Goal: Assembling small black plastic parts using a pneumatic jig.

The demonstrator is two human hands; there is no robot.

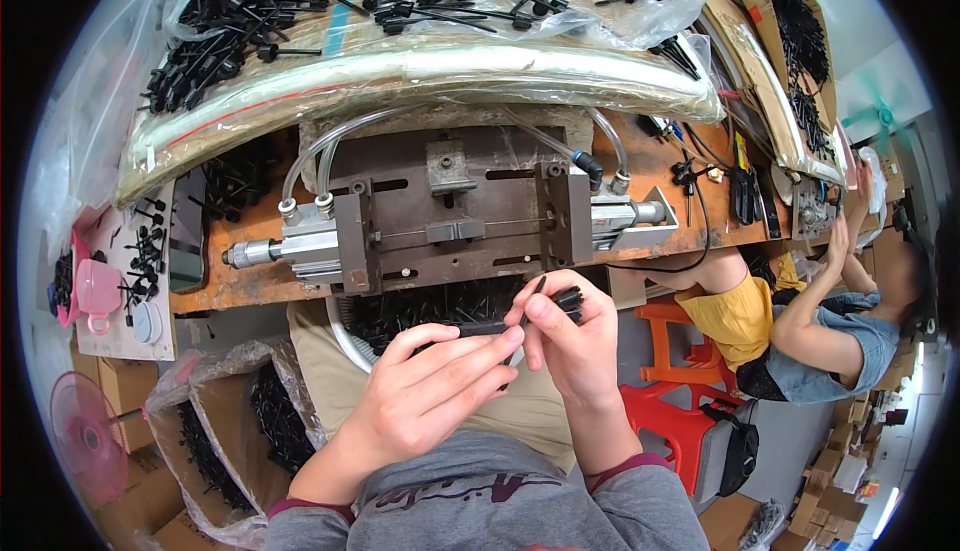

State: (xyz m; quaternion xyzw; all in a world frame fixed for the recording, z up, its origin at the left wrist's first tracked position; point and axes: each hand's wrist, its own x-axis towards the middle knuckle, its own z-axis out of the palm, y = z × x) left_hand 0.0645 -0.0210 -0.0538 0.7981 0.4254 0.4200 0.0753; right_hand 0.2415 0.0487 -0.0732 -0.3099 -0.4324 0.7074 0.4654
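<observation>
My left hand (pixel 428 391) is closed, its fingers laid together toward my right hand, with dark bits of black plastic parts showing between and below them. My right hand (pixel 578 336) pinches a thin black stemmed part (pixel 534 299) between thumb and fingers. More black part ends (pixel 569 302) are tucked in its curled fingers. Both hands nearly meet at the fingertips, in front of a brown metal fixture (pixel 450 263). That fixture carries a small clamp block (pixel 456 232) on a thin rod, and an air cylinder (pixel 310 251) at its left end.
A heap of black stemmed parts (pixel 430 301) lies below the bench edge. More parts (pixel 250 21) cover the plastic-wrapped shelf above. Clear hoses (pixel 340 131) arch over the fixture. A co-worker (pixel 820 336) sits to the right, past red stools (pixel 670 421). Boxes (pixel 235 421) stand lower left.
</observation>
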